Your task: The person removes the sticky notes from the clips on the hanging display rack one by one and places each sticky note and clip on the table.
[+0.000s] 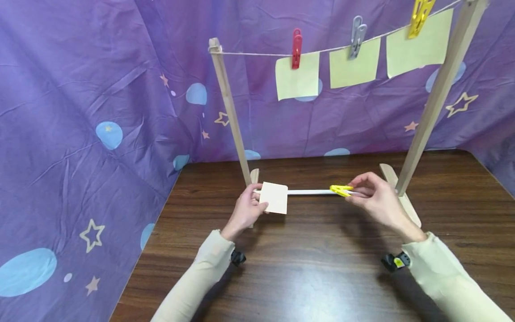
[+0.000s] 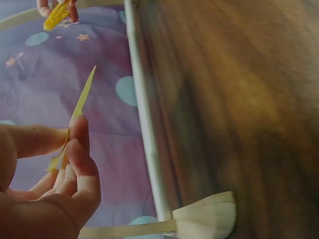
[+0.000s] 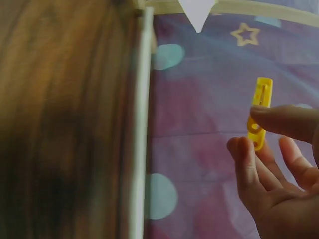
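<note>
My left hand [image 1: 247,206] pinches a pale yellow paper note [image 1: 275,199] by its left edge, thumb in front. Seen edge-on in the left wrist view, the note [image 2: 83,94] sticks up between thumb and fingers. Over to the right, my right hand [image 1: 376,195] pinches a yellow clothespin [image 1: 341,191], whose tip points left toward the note. In the right wrist view the thumb presses on the clothespin [image 3: 260,107]. The two hands are apart, both held before the wooden frame, with the white crossbar [image 1: 307,192] behind them.
Two wooden posts [image 1: 231,107] carry a string [image 1: 257,54] above the table [image 1: 306,268]. From it hang several notes, held by a red clothespin [image 1: 297,48], a grey one [image 1: 356,38] and a yellow one [image 1: 420,18]. A purple patterned cloth [image 1: 100,179] stands behind.
</note>
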Demonstrator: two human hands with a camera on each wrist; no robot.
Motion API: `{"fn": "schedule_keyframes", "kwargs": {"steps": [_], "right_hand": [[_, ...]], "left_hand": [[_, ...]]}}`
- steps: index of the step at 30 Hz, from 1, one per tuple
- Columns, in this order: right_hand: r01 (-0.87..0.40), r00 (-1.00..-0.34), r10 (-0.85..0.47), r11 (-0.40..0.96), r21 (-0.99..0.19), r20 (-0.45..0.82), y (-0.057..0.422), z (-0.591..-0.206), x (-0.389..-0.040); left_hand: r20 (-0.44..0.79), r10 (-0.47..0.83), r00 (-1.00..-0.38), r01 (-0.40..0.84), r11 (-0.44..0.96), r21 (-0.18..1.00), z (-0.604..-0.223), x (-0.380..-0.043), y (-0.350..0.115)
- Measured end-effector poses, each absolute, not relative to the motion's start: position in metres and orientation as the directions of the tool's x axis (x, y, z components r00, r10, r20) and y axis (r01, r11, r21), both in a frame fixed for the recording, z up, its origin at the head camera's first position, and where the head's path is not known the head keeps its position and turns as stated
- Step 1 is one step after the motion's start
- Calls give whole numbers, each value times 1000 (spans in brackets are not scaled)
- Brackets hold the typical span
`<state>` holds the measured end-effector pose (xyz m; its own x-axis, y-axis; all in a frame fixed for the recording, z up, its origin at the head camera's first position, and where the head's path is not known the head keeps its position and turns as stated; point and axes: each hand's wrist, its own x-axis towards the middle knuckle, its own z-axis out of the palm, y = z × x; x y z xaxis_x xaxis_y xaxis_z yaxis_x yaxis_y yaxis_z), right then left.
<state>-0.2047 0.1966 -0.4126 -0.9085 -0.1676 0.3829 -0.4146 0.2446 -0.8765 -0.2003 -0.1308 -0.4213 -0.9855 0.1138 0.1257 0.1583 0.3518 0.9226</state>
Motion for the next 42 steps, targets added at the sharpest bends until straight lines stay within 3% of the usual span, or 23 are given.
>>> {"fn": "schedule_keyframes", "kwargs": {"steps": [6, 10, 20, 42], "right_hand": [[-386, -922, -208, 519, -763, 325, 191, -430, -201], [-381, -923, -217, 620, -686, 317, 190, -439, -200], [-383, -923, -290, 653, -654, 252, 186, -455, -197], [-377, -924, -328, 685, -623, 199, 179, -470, -194]], "left_hand": [[104, 158, -982, 165, 450, 878, -433, -199, -130], [110, 173, -979, 188, 550, 814, -440, -199, -129], [108, 232, -967, 244, 706, 664, -451, -198, -129], [13, 297, -955, 271, 851, 450, -457, -193, -126]]}}
